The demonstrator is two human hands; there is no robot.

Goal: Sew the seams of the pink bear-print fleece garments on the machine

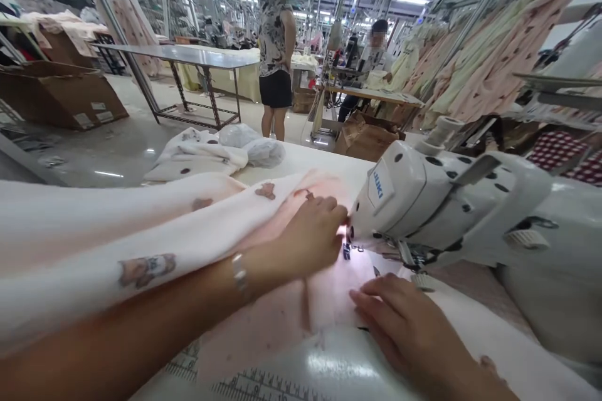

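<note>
Pale pink fabric [282, 319] with printed brown bears lies under the needle area of a white sewing machine [399, 194]. The presser foot [347, 252] sits in a bright patch of light. Just left of it, my left hand [315, 235] is closed with curled fingers on the fabric; its fingertips are partly hidden behind the knuckles. My right hand [404, 322] rests in front of the machine, fingers stretched out flat at the fabric's right edge, thumb side toward me. A wide fold of the bear-print fabric [197, 250] runs off to the left beneath and behind my left forearm.
Ruler markings [254, 385] run along the table's front. Behind the fabric lie a bundled cloth [197, 153] and a clear plastic bag [254, 145]. Beyond are a metal table [188, 55], cardboard boxes [70, 94], a standing person [276, 44], a seated person [376, 56] and hanging garments [508, 56].
</note>
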